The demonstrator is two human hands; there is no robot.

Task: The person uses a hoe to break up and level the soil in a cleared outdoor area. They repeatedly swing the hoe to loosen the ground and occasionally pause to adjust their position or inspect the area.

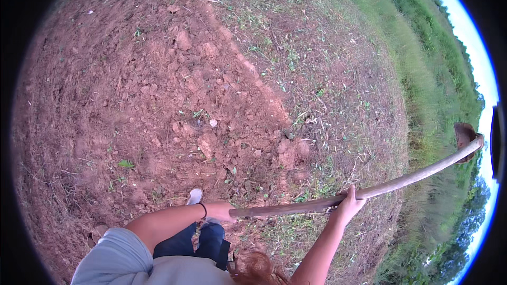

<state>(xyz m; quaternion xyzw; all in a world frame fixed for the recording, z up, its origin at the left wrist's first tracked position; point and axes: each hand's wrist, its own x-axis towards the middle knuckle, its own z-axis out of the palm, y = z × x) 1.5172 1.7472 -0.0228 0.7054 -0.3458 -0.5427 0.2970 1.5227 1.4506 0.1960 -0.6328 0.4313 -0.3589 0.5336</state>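
My left hand [220, 211] is closed around the butt end of a long wooden hoe handle [297, 207], with a dark band on the wrist. Farther along the shaft, my right hand [348, 204] grips it from below. The handle runs out to the right and rises to the hoe's metal blade [464, 142], which is raised in front of the tall grass and sky. Loose reddish soil [206, 83] lies before me, broken into clods. A distinct edge [253, 71] divides it from ground with cut weeds [332, 79].
My shoe [194, 196] stands on the soil near my left hand. Small green plants, such as a fern-like sprig [126, 164], and a pale stone [213, 122] dot the dug soil. Tall green grass [420, 75] borders the ground at right, with trees behind.
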